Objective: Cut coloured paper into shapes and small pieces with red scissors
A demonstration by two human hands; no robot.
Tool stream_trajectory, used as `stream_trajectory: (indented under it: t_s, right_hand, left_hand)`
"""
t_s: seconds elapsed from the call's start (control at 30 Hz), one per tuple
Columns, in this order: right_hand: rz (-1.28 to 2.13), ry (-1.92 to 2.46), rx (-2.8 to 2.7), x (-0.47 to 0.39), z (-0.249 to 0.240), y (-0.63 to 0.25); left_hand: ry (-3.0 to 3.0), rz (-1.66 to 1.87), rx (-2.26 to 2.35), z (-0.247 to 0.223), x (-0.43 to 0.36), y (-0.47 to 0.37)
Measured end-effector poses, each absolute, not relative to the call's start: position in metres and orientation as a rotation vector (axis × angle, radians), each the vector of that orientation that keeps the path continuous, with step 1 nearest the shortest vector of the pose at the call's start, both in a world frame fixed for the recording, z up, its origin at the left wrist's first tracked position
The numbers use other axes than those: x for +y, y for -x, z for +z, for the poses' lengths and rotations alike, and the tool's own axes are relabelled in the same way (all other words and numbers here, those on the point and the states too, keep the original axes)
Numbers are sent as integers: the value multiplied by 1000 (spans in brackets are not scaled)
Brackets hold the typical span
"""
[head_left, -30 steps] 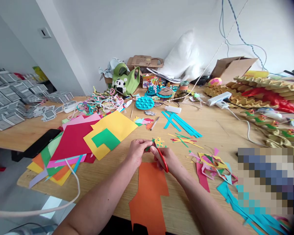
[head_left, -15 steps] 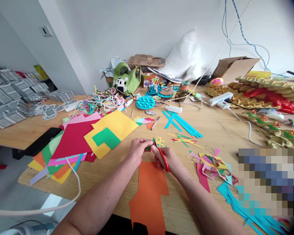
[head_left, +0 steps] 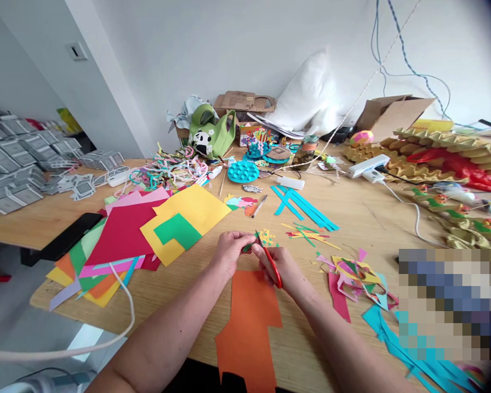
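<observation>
Evidently, the left hand (head_left: 232, 252) pinches a small green paper piece (head_left: 246, 247); the right hand (head_left: 279, 267) grips red-handled scissors (head_left: 273, 266) above orange paper (head_left: 251, 327).

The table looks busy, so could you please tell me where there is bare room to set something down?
One patch lies between the crossed blue strips and the white cable, with a thin strand on it. Another lies between the paper stack and the left arm. It is crowded around the bag, egg trays and scraps.
</observation>
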State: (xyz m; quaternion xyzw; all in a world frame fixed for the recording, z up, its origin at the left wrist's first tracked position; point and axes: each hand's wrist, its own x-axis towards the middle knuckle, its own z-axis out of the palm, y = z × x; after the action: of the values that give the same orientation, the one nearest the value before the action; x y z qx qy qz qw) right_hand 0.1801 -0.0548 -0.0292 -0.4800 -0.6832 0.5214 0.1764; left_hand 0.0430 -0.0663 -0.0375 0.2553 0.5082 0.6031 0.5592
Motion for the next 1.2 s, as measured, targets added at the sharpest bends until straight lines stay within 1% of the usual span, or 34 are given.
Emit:
stream_trajectory:
  t_s: [0.4, 0.8, 1.2]
  right_hand:
    - [1458, 1366, -1870, -53, -30, -181]
    - [1469, 1415, -1823, -52, -29, -181]
    - [1629, 1322, -1819, -59, -12, -181]
  left_hand:
    - [-560, 1325, 1213, -33, -68, -42]
    - [-552, 1331, 1141, -34, -67, -40]
    - [-587, 1364, 1076, -29, -63, -29]
